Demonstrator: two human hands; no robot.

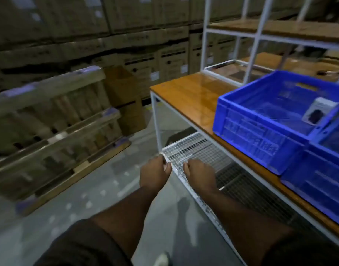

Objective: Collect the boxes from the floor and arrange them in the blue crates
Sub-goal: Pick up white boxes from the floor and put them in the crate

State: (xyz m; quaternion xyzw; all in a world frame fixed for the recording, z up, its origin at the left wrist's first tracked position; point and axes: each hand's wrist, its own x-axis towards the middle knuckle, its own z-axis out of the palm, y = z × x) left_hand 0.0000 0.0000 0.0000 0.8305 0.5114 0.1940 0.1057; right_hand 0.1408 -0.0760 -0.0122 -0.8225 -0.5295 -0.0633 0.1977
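- Left hand [155, 174] and right hand [200, 172] gripping wire shelf [191, 150] edge, fingers curled, holding no box.
- Risk: blue crate [260, 131] overhanging table [184, 96] edge; jolt could be tipping it.

White-framed table with glossy wooden top [193, 93], two blue crates [260, 120] side by side on it, wire mesh lower shelf [203, 150] beneath, grey concrete floor [99, 189] below.
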